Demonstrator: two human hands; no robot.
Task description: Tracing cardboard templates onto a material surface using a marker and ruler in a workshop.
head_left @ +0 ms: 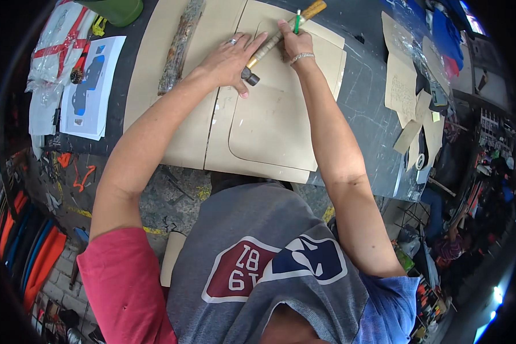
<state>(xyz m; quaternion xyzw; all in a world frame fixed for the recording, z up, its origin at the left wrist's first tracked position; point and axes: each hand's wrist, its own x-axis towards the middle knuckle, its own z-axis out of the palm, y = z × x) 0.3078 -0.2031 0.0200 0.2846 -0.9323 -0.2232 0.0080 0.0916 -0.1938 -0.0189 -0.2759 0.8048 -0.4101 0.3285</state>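
Note:
My left hand (230, 62) lies flat with fingers spread on tan cardboard sheets (183, 129) on the dark table. Pinched in my right hand (297, 45) is a slim green pen (297, 22), standing nearly upright. Between my hands a hammer (264, 53) lies slantwise, its dark head by my left thumb and its wooden handle running up past my right fingers. A curved outline (230, 132) with a rounded corner shows on the sheet below my hands. To the left of my left hand rests a long, rough, mottled bar (180, 49).
Printed sheets with a blue pattern drawing (89, 86), a plastic-wrapped bundle (60, 43) and a green container (117, 10) occupy the left side. Cut brown paper pieces (398, 74) and a tape roll (421, 160) lie at right. The table's near edge runs before my body.

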